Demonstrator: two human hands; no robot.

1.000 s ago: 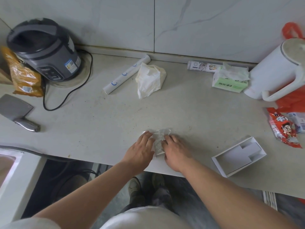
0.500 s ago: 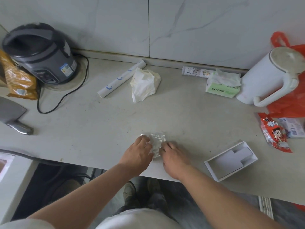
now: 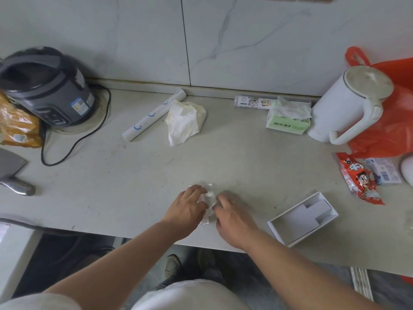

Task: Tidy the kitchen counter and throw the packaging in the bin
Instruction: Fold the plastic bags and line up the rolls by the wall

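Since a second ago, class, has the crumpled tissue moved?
No. The crumpled tissue still lies just below the wall's tile seam, beside the white roll.

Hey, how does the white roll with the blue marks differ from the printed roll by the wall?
The white roll with blue marks is otherwise plain; the printed roll carries small colourful pictures. The white roll lies diagonally on the counter, only its far end near the wall; the printed roll lies along the wall's base. The white roll shows whole; the printed roll's right end is hidden behind the tissue pack. Both lie flat.
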